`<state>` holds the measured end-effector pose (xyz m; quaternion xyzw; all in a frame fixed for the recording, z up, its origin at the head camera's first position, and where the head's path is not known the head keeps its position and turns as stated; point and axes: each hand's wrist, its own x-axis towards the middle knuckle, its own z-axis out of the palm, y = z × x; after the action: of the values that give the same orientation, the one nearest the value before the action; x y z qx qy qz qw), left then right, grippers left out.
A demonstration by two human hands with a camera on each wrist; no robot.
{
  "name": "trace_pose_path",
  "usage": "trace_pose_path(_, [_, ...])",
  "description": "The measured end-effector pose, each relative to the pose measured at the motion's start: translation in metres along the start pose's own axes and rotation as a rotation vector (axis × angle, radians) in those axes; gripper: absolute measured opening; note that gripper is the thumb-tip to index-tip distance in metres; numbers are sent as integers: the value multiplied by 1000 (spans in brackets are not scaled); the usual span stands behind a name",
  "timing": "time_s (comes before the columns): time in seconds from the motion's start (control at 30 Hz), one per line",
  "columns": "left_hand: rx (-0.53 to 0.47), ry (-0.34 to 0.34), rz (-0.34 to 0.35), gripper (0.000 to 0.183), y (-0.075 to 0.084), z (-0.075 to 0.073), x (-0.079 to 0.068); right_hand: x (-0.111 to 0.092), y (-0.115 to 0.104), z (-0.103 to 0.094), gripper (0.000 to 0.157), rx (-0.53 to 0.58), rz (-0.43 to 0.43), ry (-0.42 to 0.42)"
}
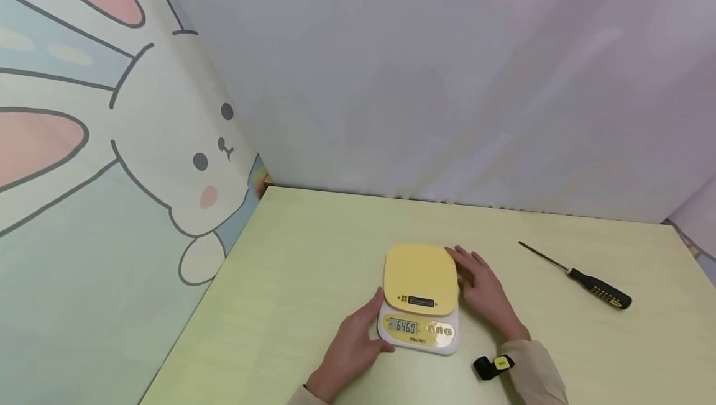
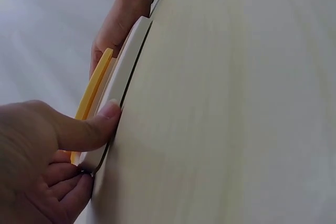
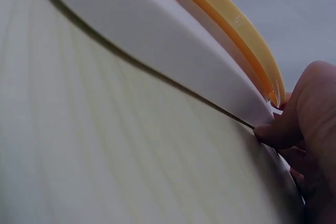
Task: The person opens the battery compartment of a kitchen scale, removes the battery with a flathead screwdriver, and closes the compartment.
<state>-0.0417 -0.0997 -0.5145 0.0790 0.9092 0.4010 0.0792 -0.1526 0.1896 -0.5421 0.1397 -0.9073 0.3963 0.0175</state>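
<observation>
- At the far left I see a wall cloth with a cartoon rabbit (image 1: 190,163); it hangs beside the pale green tabletop (image 1: 291,268).
- My left hand (image 1: 352,349) lies at the near left corner of the kitchen scale (image 1: 419,305). In the left wrist view the thumb (image 2: 100,127) presses on the white rim of the base and the other fingers curl under that corner, so this hand is grasping the scale.
- The scale stands flat on the tabletop, between both hands, with the yellow plate (image 1: 421,274) on top and a lit display (image 1: 404,327) toward me.
- My right hand (image 1: 483,290) rests along the right side of the scale, fingers reaching to the far right corner. In the right wrist view the thumb (image 3: 278,132) touches the base edge and the fingers bend around it.
- Well apart on the right lies a screwdriver (image 1: 578,277) with a black handle.
</observation>
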Motion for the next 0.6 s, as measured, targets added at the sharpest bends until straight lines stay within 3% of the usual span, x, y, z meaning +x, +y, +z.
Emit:
trace_pose_path(0.27, [14,23,26,101,0,-6,-3,-1,-3,-1,67,25,0,9])
trace_pose_path(0.47, [9,66,148,89,10,-16,-5,1,-2,-3,60,27,-10,21])
trace_pose_path(0.6, [4,104,225,77,23,-28,-4,-1,1,-3,54,88,-15,39])
